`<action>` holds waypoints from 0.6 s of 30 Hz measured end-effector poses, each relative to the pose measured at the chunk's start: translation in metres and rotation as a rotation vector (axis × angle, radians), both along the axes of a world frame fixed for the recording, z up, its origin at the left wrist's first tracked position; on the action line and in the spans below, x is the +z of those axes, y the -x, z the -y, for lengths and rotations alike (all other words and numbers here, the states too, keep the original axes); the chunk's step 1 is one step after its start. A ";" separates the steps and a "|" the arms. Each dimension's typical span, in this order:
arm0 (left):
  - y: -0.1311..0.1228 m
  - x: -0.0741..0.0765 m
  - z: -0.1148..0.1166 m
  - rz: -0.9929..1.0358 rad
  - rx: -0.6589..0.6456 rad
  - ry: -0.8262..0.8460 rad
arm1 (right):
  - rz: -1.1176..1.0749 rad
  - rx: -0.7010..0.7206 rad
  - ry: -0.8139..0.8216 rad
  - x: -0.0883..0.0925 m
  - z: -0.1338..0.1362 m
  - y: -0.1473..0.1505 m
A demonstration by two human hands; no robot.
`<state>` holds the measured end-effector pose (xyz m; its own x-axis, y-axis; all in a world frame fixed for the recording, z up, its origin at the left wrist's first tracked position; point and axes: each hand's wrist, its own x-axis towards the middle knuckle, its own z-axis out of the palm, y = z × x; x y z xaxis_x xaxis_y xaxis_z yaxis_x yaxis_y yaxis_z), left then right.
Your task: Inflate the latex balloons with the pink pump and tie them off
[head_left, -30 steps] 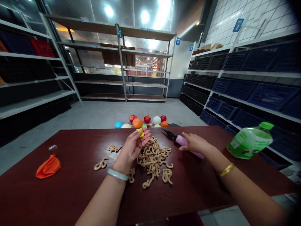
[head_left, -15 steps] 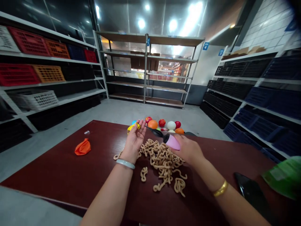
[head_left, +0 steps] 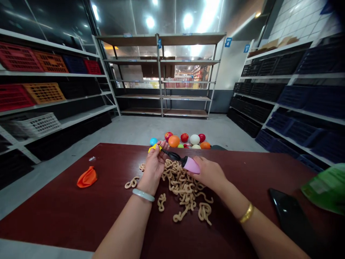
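Observation:
My left hand [head_left: 155,166] pinches a limp yellow balloon [head_left: 154,148] between thumb and fingers, palm turned up. My right hand [head_left: 208,172] is wrapped round the pink body of a balloon pump [head_left: 192,165]. The pump's slim black end points left and reaches my left hand beside the balloon; whether it is inside the balloon's neck is too small to tell. Under both hands lies a pile of tan, curly, rope-like pieces [head_left: 185,190], with a few loose ones around it. A flat orange balloon [head_left: 87,177] rests on the table to the left.
The dark red table [head_left: 54,208] carries a black phone [head_left: 289,212] and a green bag [head_left: 326,189] at the right, and a small clear scrap [head_left: 92,158] at the left. Beyond its far edge are several inflated balloons [head_left: 174,141]. Shelves with crates [head_left: 44,92] stand around.
The pump's black end has come closer to the yellow balloon, and my left fingers have curled in more. The camera view has shifted slightly. The table items stay put.

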<state>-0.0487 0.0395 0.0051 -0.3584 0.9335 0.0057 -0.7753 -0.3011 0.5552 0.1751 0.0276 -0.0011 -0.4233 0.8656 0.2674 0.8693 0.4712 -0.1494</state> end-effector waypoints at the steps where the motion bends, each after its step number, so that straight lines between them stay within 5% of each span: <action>1: -0.001 -0.002 0.000 -0.018 -0.004 -0.010 | -0.004 0.000 0.006 0.000 0.000 -0.001; 18: -0.035 -0.009 0.014 -0.186 -0.172 -0.019 | -0.074 0.020 0.122 0.006 0.006 -0.011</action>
<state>-0.0140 0.0251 -0.0039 -0.1850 0.9799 0.0749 -0.7012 -0.1850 0.6886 0.1858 0.0212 0.0053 -0.4241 0.8850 0.1919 0.8441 0.4631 -0.2701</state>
